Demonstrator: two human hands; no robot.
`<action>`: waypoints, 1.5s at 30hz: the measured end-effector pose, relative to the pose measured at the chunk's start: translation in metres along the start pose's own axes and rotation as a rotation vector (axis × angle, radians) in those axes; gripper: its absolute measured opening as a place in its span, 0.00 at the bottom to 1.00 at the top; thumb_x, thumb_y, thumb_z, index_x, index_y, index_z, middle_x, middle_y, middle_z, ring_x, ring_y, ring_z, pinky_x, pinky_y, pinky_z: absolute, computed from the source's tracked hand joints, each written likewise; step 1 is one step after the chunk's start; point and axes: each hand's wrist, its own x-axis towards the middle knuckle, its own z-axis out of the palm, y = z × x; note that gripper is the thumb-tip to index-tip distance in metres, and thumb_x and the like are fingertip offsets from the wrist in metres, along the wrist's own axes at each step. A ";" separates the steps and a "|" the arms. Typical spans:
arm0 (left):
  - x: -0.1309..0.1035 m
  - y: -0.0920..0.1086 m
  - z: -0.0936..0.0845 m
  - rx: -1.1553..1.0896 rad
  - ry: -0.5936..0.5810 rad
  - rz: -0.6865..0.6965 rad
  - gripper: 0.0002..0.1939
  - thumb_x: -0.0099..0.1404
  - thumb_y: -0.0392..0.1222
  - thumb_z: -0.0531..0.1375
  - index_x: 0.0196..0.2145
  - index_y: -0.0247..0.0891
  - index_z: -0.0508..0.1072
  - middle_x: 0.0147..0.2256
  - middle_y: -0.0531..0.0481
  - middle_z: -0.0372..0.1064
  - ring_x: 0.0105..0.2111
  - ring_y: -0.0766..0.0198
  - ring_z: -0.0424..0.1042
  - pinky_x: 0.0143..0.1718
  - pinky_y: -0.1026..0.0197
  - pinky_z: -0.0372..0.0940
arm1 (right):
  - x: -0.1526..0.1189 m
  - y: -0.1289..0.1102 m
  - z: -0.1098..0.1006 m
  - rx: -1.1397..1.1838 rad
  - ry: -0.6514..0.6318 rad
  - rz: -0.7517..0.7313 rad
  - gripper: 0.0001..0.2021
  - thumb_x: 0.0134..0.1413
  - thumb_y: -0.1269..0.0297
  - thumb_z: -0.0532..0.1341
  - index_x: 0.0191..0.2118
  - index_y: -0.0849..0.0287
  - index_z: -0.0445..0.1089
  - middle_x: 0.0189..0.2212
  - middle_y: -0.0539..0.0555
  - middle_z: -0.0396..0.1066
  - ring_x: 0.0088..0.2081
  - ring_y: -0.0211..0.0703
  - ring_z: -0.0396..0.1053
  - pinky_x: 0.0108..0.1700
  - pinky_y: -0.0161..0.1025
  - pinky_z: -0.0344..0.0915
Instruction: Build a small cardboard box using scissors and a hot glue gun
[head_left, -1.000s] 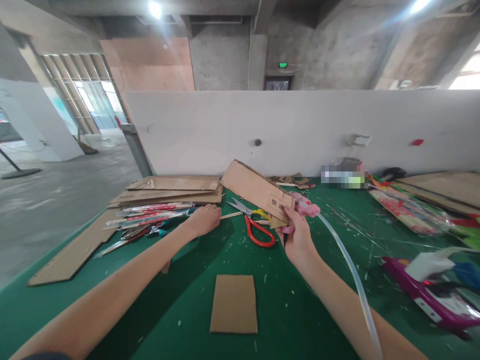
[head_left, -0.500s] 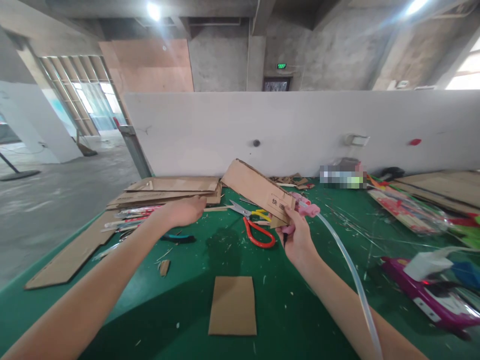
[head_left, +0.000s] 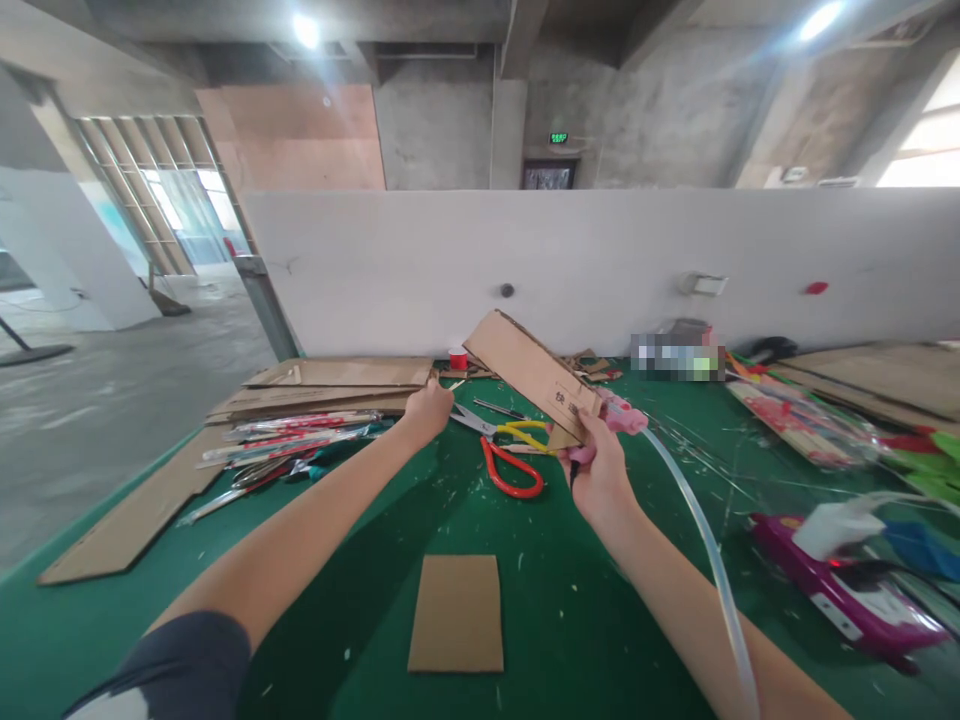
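My right hand [head_left: 600, 460] is closed round a folded cardboard strip [head_left: 525, 375] with printed characters and a pink hot glue gun [head_left: 624, 412]. A long translucent glue stick [head_left: 694, 510] trails from the gun over my forearm. My left hand [head_left: 429, 412] is closed, fingers pinched, beside the cardboard stack [head_left: 341, 373]; the pale tip of a thin wooden stick [head_left: 456, 385] shows at its fingers. Between my hands lie scissors with red handles [head_left: 516, 480] and a tool with yellow handles [head_left: 529, 432]. A square cardboard piece [head_left: 456, 612] lies flat in front of me.
Bagged sticks [head_left: 292, 440] and teal-handled pliers [head_left: 319, 462] lie at left. Behind stands a small red cup [head_left: 458, 358] near cardboard scraps. At right are a purple power strip [head_left: 847, 590] and a plastic-wrapped packet [head_left: 806, 415]. A white partition [head_left: 420, 265] borders the table.
My left hand has moved right and slightly forward to the thin stick, now showing at its fingers. My right hand still holds the cardboard and glue gun, shifted slightly right. The red cup has come into sight.
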 end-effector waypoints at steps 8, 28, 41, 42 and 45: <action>-0.008 0.009 -0.002 0.003 0.135 0.009 0.18 0.66 0.33 0.47 0.49 0.30 0.69 0.50 0.29 0.61 0.54 0.44 0.59 0.46 0.45 0.62 | -0.001 0.003 0.000 -0.028 -0.027 -0.007 0.22 0.36 0.63 0.69 0.43 0.56 0.69 0.33 0.49 0.76 0.26 0.38 0.73 0.17 0.28 0.61; -0.028 0.080 -0.025 -0.087 -0.011 0.793 0.35 0.55 0.31 0.55 0.61 0.42 0.53 0.60 0.43 0.55 0.59 0.53 0.56 0.52 0.52 0.59 | -0.002 0.003 0.002 -0.027 -0.019 -0.042 0.21 0.36 0.63 0.69 0.42 0.58 0.70 0.30 0.49 0.75 0.23 0.35 0.70 0.17 0.28 0.61; -0.049 0.085 -0.028 0.110 0.347 0.790 0.25 0.53 0.31 0.57 0.50 0.36 0.59 0.46 0.41 0.61 0.44 0.53 0.61 0.40 0.53 0.61 | 0.008 -0.036 0.006 0.067 0.063 -0.121 0.11 0.35 0.63 0.66 0.30 0.57 0.66 0.13 0.43 0.63 0.24 0.42 0.73 0.15 0.27 0.56; -0.054 0.084 -0.030 0.114 0.367 0.791 0.24 0.54 0.30 0.56 0.50 0.36 0.60 0.46 0.41 0.61 0.44 0.54 0.61 0.40 0.53 0.61 | 0.009 -0.039 0.005 0.070 0.078 -0.127 0.11 0.36 0.63 0.65 0.28 0.57 0.66 0.11 0.42 0.60 0.24 0.43 0.73 0.15 0.27 0.56; -0.065 0.076 -0.038 0.104 0.403 0.794 0.20 0.59 0.28 0.51 0.49 0.40 0.61 0.46 0.43 0.61 0.44 0.55 0.61 0.42 0.53 0.60 | 0.013 -0.041 0.001 0.063 0.079 -0.144 0.11 0.37 0.62 0.65 0.30 0.56 0.66 0.10 0.41 0.59 0.24 0.42 0.73 0.15 0.27 0.56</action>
